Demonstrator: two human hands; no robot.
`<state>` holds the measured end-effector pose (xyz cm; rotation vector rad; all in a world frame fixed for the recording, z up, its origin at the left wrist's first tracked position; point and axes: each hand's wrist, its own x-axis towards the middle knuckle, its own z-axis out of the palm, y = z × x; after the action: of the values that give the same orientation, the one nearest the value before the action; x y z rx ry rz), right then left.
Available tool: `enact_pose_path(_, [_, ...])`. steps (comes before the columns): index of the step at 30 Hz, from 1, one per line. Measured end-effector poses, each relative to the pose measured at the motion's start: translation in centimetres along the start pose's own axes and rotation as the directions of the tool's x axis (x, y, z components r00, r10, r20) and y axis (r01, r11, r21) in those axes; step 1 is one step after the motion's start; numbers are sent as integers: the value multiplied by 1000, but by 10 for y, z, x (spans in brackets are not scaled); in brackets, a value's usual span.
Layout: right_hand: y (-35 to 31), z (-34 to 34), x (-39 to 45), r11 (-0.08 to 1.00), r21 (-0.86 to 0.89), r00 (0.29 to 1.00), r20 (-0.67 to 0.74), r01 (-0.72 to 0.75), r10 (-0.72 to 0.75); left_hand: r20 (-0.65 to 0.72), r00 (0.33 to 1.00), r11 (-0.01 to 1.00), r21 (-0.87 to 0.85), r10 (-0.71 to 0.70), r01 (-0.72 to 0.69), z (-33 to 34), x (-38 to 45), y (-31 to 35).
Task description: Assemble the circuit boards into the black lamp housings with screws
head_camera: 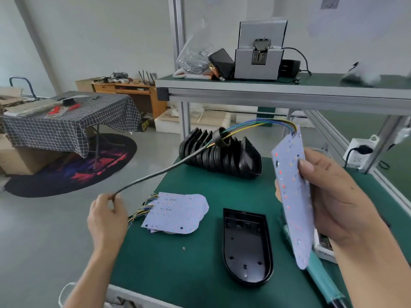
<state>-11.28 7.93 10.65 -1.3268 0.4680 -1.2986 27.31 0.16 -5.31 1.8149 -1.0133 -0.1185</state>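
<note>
My right hand point(333, 196) grips a pale violet circuit board point(291, 196), held upright above the green bench mat point(178, 263). Coloured wires run from the board's top into a grey cable point(160, 172) that passes through a black ring point(223, 136). My left hand point(106, 218) pinches the cable's free end off the bench's left edge. An open black lamp housing point(246, 247) lies hollow side up on the mat below the board. A stack of further circuit boards point(178, 212) with wire bundles lies to its left. A row of nested black housings point(222, 156) stands at the back.
A teal electric screwdriver point(320, 276) lies on the mat under my right wrist, beside a small box point(323, 247). The upper shelf point(289, 90) carries a grey screw feeder point(259, 56) and a bag of screws point(193, 63). A socket strip point(360, 154) sits at the right frame.
</note>
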Motion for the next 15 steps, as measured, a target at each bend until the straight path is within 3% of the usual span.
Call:
enact_pose_path(3, [11,-12,-4,999,-3,992,-119,-37,36,-59,996,998,7,67,-67,-17,28,6])
enact_pose_path(9, [37,-24,-11,982,128,953,-253,-139,168,-95,931,935,42,353,-351,-54,16,67])
enact_pose_path(12, [47,-15,-14,959,214,956,-187,-187,228,99,911,912,-139,400,-385,-48,-23,109])
enact_pose_path(15, [54,-6,-19,942,242,949,-156,-233,275,457,825,919,-354,331,-173,-21,-64,142])
